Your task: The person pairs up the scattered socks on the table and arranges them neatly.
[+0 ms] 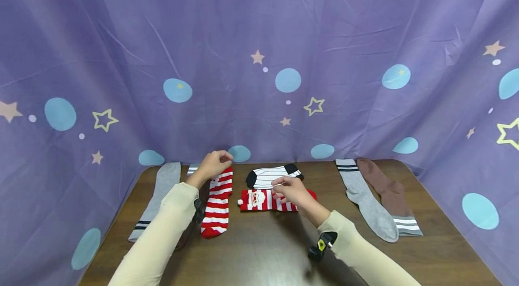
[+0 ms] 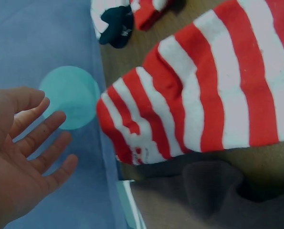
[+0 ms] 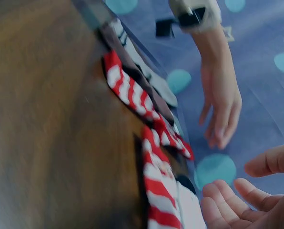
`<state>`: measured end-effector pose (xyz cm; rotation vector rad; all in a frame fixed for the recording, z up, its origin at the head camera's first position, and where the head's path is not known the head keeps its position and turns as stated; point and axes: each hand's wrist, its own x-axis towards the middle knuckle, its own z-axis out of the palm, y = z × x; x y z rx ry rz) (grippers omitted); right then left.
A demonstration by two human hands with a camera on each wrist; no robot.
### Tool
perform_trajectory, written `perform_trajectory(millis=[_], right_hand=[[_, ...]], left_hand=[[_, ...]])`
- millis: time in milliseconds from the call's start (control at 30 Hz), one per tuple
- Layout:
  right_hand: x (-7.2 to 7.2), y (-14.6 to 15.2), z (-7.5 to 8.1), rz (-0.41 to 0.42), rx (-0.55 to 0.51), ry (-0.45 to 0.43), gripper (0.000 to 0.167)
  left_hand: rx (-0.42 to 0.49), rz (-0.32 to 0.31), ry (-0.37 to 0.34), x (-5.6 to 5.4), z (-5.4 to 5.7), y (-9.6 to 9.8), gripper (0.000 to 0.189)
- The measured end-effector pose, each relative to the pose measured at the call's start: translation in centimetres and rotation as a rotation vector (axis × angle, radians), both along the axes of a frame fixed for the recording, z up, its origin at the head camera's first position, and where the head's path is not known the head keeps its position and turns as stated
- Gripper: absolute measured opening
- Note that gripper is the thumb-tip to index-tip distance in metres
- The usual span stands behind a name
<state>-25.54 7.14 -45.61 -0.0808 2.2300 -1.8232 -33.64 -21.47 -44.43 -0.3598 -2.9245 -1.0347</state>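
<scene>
My left hand [image 1: 214, 164] hovers over the upper end of a red-and-white striped sock [image 1: 216, 209], with nothing in its fingers. In the left wrist view that hand [image 2: 32, 148] has its fingers spread loosely, apart from the fabric. My right hand [image 1: 293, 190] hangs over a second striped sock [image 1: 255, 200], which lies crosswise and bears a Santa face. Relaxed, slightly bent fingers hold nothing in the right wrist view of this hand [image 3: 251, 195]. Just behind the crosswise sock lies a white sock [image 1: 269, 178] with thin dark stripes and black ends.
A grey sock [image 1: 162, 191] lies at the table's left. Beside it, a brown sock [image 2: 170, 195] is mostly hidden by my left arm in the head view. Another grey sock [image 1: 366, 207] and brown sock [image 1: 385, 182] lie at right. A purple curtain [image 1: 243, 115] borders the table.
</scene>
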Motion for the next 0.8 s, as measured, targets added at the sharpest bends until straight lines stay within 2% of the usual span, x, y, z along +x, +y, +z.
perform_trajectory(millis=[100, 200, 300, 467, 567, 800], right_hand=[[1.1, -1.2, -0.6, 0.068, -0.031, -0.025, 0.030], [2.0, -2.4, -1.2, 0.125, -0.061, -0.052, 0.031], [2.7, -3.7, -1.6, 0.154, -0.089, -0.075, 0.031], [3.5, -5.7, -2.5, 0.197, -0.125, -0.121, 0.030], [3.8, -6.6, -3.0, 0.203, -0.144, -0.142, 0.031], [4.2, -8.5, -3.4, 0.167, -0.176, -0.189, 0.031]], left_hand=[[-0.028, -0.007, -0.043, -0.5, -1.1, 0.1, 0.024], [-0.063, -0.018, -0.080, -0.9, -1.7, 0.4, 0.025], [-0.103, -0.025, -0.108, -1.3, -1.9, 0.4, 0.028], [-0.121, 0.000, -0.184, -1.3, -2.1, 0.2, 0.031], [-0.123, 0.012, -0.204, -1.4, -2.1, 0.3, 0.031], [-0.137, 0.014, -0.194, -1.9, -2.2, 0.9, 0.030]])
